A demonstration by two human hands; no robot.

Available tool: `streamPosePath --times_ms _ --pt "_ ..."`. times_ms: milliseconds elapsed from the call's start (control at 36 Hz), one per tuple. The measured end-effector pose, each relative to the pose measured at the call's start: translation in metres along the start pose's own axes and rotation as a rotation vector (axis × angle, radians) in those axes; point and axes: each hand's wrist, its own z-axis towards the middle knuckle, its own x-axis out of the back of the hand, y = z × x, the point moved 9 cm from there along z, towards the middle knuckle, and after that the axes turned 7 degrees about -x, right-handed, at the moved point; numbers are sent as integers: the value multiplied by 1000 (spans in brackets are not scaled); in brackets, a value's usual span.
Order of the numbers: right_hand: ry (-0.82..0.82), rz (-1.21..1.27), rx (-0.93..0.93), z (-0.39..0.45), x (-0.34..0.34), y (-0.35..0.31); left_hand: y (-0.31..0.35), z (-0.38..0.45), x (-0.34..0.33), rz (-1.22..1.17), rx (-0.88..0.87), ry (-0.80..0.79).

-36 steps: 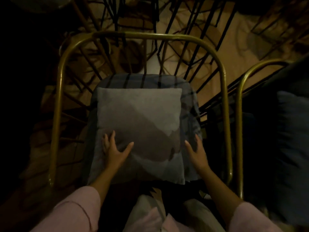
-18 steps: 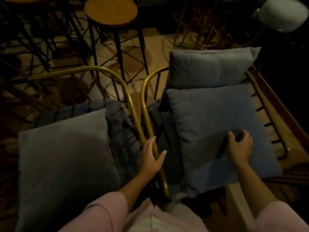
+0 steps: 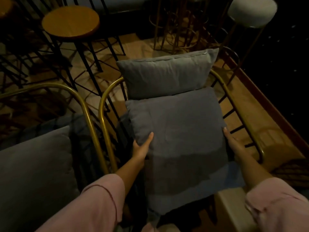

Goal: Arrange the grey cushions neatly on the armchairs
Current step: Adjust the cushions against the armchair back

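A large grey cushion (image 3: 177,134) lies flat on the seat of the right armchair (image 3: 102,101), whose frame is gold tubing. My left hand (image 3: 143,146) grips the cushion's left edge, thumb on top. My right hand (image 3: 234,144) holds its right edge, fingers tucked at the side. A second grey cushion (image 3: 165,74) leans upright against the chair's back. In the lower left, another grey cushion (image 3: 33,173) rests on the left armchair (image 3: 82,102).
A round wooden stool (image 3: 70,22) on black legs stands behind the chairs, a white padded stool (image 3: 252,12) at the top right. A dark wooden ledge (image 3: 267,106) runs along the right. Pink sleeves fill the bottom of the view.
My view has swung from the left armchair to the right one. My left hand left the gold frame and took the cushion's left edge; my right hand shifted from its top to its right edge.
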Motion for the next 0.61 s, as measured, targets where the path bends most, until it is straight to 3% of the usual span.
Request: streamPosePath --times_ms 56,167,306,417,611 --pt "-58 -38 0 16 4 0 4 -9 -2 -9 63 5" --pt "-198 -134 71 -51 -8 -34 13 -16 7 -40 66 71" --pt "-336 12 281 -107 -28 -58 43 -26 39 -89 -31 173" --pt "-397 130 295 -131 -60 -55 83 -34 88 -34 -141 254" --pt "-592 75 302 -186 -171 -76 165 -49 201 16 -294 350"
